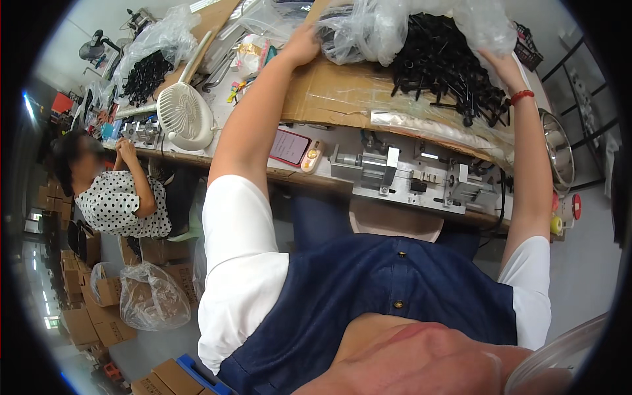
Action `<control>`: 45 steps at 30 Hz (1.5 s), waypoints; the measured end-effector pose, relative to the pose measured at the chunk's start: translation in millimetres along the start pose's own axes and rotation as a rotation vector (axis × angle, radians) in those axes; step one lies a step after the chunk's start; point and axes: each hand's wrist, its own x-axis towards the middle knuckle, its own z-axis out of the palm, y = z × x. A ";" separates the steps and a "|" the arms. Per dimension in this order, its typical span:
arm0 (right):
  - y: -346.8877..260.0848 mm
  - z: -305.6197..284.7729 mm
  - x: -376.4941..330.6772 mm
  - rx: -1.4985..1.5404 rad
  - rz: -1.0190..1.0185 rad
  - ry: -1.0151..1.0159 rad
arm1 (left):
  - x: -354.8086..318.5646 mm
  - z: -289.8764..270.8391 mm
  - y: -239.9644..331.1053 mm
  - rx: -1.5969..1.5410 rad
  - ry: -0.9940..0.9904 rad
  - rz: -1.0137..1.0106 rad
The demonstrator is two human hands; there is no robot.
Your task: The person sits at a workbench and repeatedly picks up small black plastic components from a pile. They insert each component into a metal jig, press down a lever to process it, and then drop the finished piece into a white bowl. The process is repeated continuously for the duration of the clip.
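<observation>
Both my arms reach to the far side of the bench. My left hand is closed at the left edge of a crumpled clear plastic bag, its fingertips partly hidden. On the right, my right hand grips the bag's other side, beside a heap of slim black parts with rounded heads. The heap has spilled from the bag onto a flattened sheet of brown cardboard. A clear plastic film lies along the cardboard's near edge.
Nearer me sits a metal clamping fixture. Left of it are a red-edged phone, a small white and yellow device and a white fan. A steel bowl is at right. A co-worker sits at left.
</observation>
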 end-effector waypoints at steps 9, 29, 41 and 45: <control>-5.2 -16.8 -25.6 -0.635 0.028 0.143 | 10.8 5.3 25.3 0.111 -0.189 0.111; -106.2 126.8 55.9 -0.528 -0.547 0.050 | -11.8 -15.6 29.5 -0.332 -0.091 -0.099; -108.2 124.1 33.8 -0.282 -0.362 0.018 | -46.5 -33.9 50.5 0.109 -0.133 0.543; -129.8 118.8 -5.3 -0.216 -0.602 -0.102 | -68.7 -55.5 84.9 0.131 -0.146 0.494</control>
